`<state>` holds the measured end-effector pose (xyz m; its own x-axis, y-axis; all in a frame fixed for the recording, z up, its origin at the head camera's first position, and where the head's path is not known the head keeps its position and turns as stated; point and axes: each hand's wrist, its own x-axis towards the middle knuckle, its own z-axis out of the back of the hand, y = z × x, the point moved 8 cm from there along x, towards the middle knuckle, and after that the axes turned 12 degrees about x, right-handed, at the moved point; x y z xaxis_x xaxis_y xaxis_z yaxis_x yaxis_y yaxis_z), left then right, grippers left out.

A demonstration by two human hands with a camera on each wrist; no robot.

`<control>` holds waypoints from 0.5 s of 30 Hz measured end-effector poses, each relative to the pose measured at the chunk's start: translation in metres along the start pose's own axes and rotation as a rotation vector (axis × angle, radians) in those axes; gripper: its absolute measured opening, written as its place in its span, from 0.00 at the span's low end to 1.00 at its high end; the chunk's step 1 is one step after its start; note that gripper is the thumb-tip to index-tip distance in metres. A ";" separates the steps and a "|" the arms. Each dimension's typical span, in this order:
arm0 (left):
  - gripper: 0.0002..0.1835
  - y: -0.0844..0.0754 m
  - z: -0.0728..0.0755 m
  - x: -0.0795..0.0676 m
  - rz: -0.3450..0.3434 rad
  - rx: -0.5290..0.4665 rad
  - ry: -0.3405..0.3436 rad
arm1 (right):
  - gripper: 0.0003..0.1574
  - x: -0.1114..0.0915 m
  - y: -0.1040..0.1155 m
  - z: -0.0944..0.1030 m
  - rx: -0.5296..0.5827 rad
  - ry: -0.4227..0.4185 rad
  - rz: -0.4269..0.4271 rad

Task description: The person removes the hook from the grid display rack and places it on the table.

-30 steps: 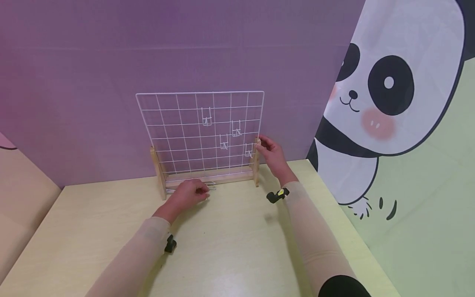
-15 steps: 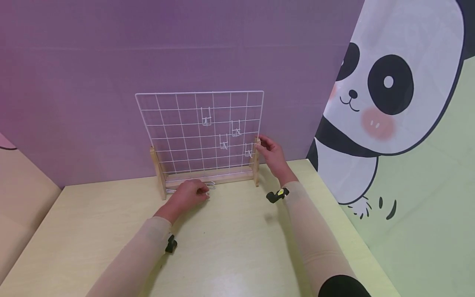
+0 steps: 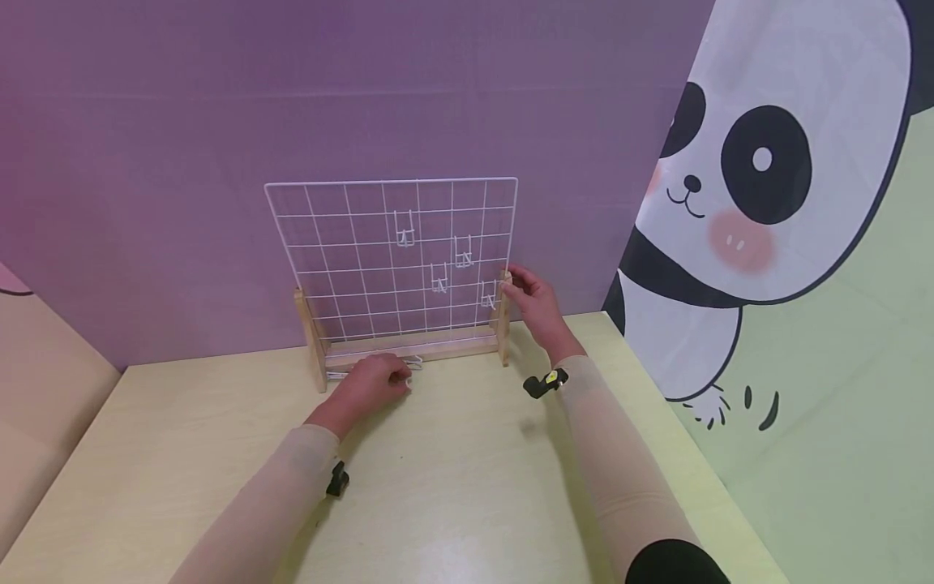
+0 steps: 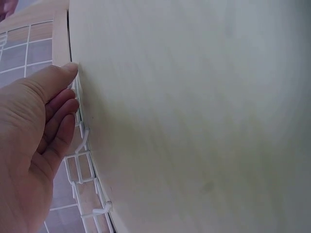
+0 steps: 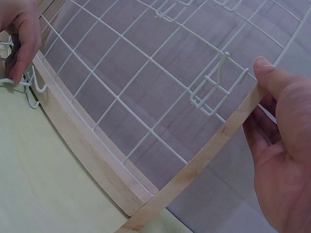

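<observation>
A white wire grid panel [image 3: 394,181] stands upright in a wooden stand [image 3: 438,349] near the back of the table. Several white wire hooks hang on its right half, one low by the right post [image 5: 211,97]. My right hand [image 3: 538,308] grips the top of that post, thumb in front and fingers behind. Low before the stand's base, my left hand [image 3: 370,383] has its thumb and fingers together on a small white hook [image 5: 8,81], mostly covered by the fingers. Other loose white hooks [image 4: 80,165] lie along the base, partly behind this hand.
The pale wooden table [image 3: 452,487] extends in front of the stand. A purple wall covering [image 3: 182,203] rises close behind it. To the right is a wall with a large panda picture [image 3: 788,259].
</observation>
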<state>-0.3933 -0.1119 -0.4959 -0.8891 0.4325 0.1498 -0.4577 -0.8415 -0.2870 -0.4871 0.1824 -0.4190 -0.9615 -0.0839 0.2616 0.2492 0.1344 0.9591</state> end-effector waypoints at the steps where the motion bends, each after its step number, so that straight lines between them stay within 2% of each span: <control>1: 0.11 0.000 0.000 0.000 0.001 -0.002 0.003 | 0.29 0.000 0.000 0.000 -0.002 0.000 -0.002; 15: 0.12 0.002 -0.001 -0.002 0.017 -0.027 0.016 | 0.29 0.003 -0.001 0.000 0.020 -0.003 -0.002</control>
<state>-0.3929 -0.1140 -0.4980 -0.8964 0.4237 0.1301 -0.4426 -0.8397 -0.3148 -0.4900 0.1820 -0.4195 -0.9623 -0.0817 0.2595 0.2450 0.1538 0.9572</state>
